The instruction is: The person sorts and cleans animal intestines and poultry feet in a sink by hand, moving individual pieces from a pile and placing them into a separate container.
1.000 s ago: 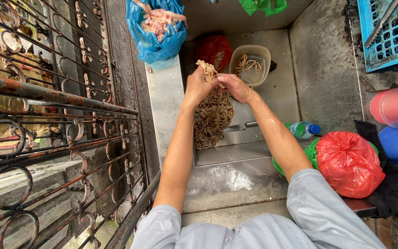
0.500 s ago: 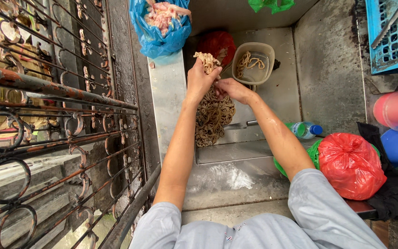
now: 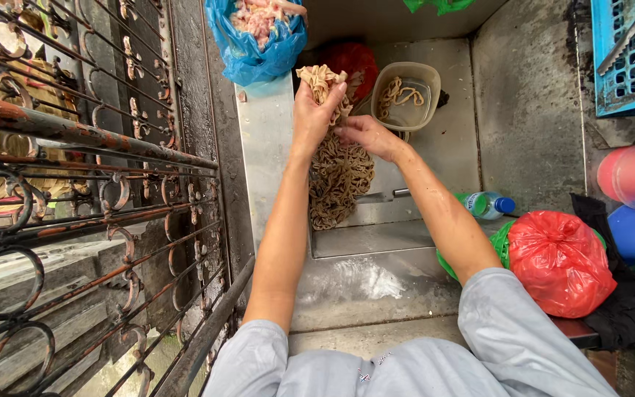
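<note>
Lifting my left hand [image 3: 311, 110] higher than a second ago, I keep it clamped on a bunch of brown strands [image 3: 323, 79] — now clear of the pile [image 3: 339, 180] on the metal tray [image 3: 384, 239]. My right hand [image 3: 364, 134] pinches the trailing strands below, so the bunch is separating.

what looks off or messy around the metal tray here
A knife lies on the metal tray with its blade tucked under the pile of brown strips, close below the right hand. A plastic bottle lies on its side by the red bag. The concrete ledge shows a pale smear.
</note>
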